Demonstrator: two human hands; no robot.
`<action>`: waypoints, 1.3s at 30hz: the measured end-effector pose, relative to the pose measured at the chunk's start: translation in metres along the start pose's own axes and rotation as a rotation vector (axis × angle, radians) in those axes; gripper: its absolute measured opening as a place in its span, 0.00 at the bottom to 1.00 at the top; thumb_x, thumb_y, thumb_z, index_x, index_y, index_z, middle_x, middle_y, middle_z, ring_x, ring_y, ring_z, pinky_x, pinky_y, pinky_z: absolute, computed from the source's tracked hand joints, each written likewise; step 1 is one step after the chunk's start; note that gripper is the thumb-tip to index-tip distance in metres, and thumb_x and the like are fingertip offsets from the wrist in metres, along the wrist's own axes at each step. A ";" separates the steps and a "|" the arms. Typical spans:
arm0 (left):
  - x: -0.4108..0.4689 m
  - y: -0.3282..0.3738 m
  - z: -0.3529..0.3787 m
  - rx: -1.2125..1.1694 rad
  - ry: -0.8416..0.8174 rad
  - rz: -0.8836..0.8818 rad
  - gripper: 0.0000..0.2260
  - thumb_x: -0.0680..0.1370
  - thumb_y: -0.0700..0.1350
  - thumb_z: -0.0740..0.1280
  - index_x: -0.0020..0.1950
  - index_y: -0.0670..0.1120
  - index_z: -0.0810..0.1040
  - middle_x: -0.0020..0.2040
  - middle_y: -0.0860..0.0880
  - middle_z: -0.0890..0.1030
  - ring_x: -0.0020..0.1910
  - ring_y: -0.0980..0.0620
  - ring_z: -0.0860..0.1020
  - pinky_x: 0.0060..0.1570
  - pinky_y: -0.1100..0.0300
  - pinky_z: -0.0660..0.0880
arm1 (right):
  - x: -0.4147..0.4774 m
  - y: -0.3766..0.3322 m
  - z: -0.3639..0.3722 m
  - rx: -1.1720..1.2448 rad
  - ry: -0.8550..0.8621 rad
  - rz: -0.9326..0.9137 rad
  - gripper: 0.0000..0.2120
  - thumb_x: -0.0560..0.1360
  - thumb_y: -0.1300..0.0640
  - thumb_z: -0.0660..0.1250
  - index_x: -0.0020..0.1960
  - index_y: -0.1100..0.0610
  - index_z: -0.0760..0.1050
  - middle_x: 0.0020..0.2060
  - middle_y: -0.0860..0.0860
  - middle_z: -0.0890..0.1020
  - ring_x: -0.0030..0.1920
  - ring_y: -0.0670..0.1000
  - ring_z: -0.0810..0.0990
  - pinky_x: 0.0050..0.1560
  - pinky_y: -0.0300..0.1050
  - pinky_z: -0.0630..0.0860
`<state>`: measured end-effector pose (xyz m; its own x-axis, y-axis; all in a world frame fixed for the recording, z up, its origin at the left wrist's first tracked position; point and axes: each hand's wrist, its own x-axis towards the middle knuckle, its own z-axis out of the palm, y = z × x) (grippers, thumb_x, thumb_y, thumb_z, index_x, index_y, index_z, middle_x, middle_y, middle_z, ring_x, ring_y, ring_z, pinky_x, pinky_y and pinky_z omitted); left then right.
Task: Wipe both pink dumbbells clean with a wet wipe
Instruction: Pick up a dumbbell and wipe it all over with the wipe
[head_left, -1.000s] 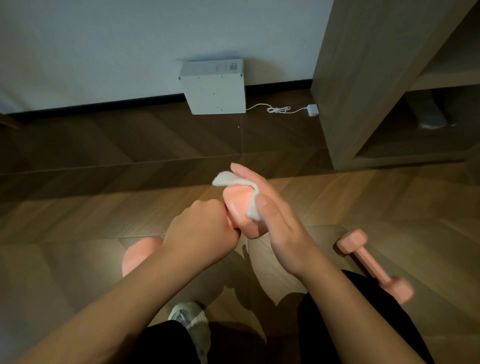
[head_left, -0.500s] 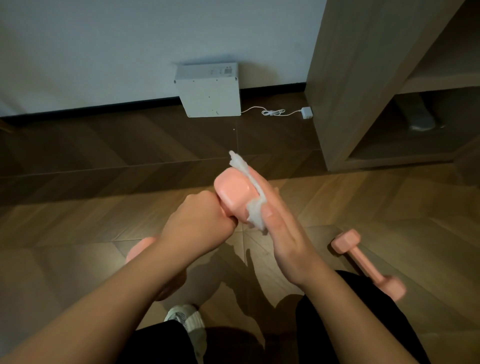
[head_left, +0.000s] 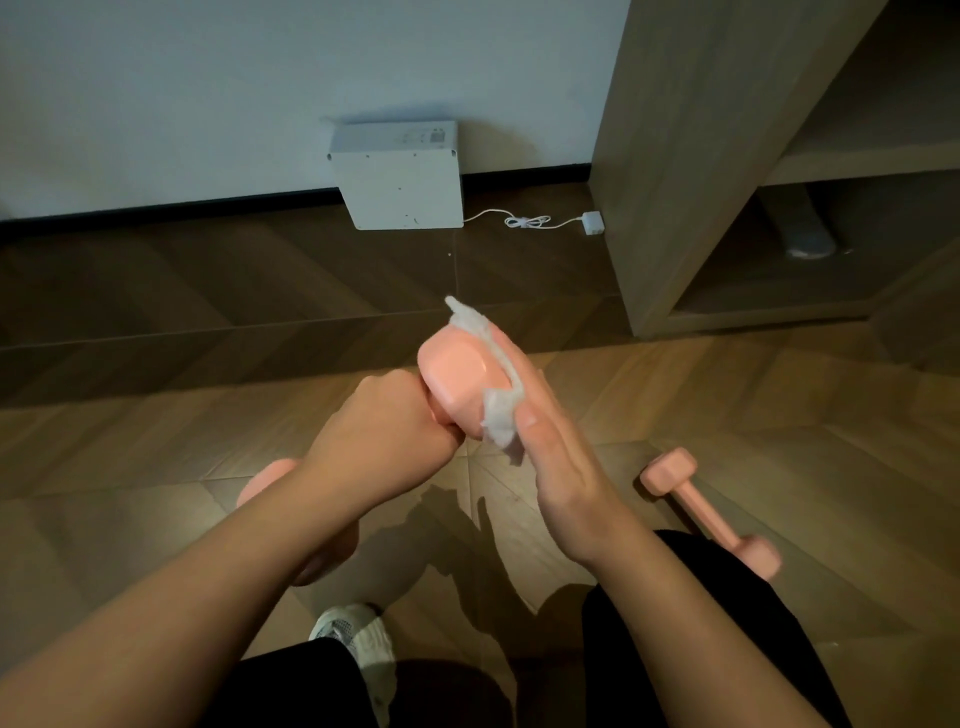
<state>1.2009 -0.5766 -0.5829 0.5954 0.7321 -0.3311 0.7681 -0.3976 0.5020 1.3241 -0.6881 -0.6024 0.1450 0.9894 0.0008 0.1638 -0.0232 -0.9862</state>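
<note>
A white box (head_left: 400, 176) with its cable (head_left: 535, 222) sits by the wall, and a shelf unit (head_left: 675, 156) stands to the right. The second dumbbell (head_left: 709, 514) lies on the floor (head_left: 156, 415). The left hand (head_left: 379, 431), fingers curled round the handle, holds the dumbbell (head_left: 457, 379) in mid-air. The right hand (head_left: 561, 457), fingers straight, presses the wipe (head_left: 498, 415) against its upper head.

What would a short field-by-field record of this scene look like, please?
left hand: grips the handle of the held pink dumbbell, raised above the wooden floor
right hand: straight fingers press the wet wipe against one head of that dumbbell
second pink dumbbell: lies on the floor beside the person's right leg, untouched
background: white box against the wall, wooden shelf unit at right
</note>
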 end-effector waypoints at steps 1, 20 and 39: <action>0.000 0.000 -0.001 -0.026 0.012 0.008 0.02 0.77 0.47 0.70 0.46 0.53 0.78 0.37 0.55 0.79 0.36 0.56 0.80 0.36 0.64 0.78 | 0.000 0.002 -0.001 0.000 0.007 0.026 0.20 0.82 0.45 0.44 0.64 0.19 0.55 0.60 0.19 0.64 0.70 0.34 0.61 0.77 0.55 0.56; 0.011 0.001 0.005 -0.012 -0.046 -0.069 0.03 0.77 0.46 0.70 0.44 0.51 0.77 0.36 0.52 0.79 0.32 0.55 0.79 0.29 0.67 0.74 | 0.000 0.012 -0.005 -0.046 0.018 0.019 0.22 0.83 0.47 0.44 0.76 0.37 0.53 0.73 0.39 0.64 0.74 0.39 0.59 0.77 0.57 0.53; -0.001 0.017 0.023 0.132 -0.170 0.036 0.04 0.77 0.49 0.69 0.48 0.54 0.75 0.38 0.54 0.79 0.37 0.56 0.80 0.36 0.62 0.79 | 0.012 0.022 -0.034 0.214 0.050 0.255 0.13 0.84 0.51 0.55 0.58 0.49 0.77 0.47 0.43 0.83 0.51 0.42 0.81 0.46 0.34 0.75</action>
<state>1.2186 -0.5962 -0.5928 0.6458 0.6163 -0.4507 0.7630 -0.4991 0.4108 1.3626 -0.6814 -0.6182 0.2035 0.9473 -0.2473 -0.0922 -0.2329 -0.9681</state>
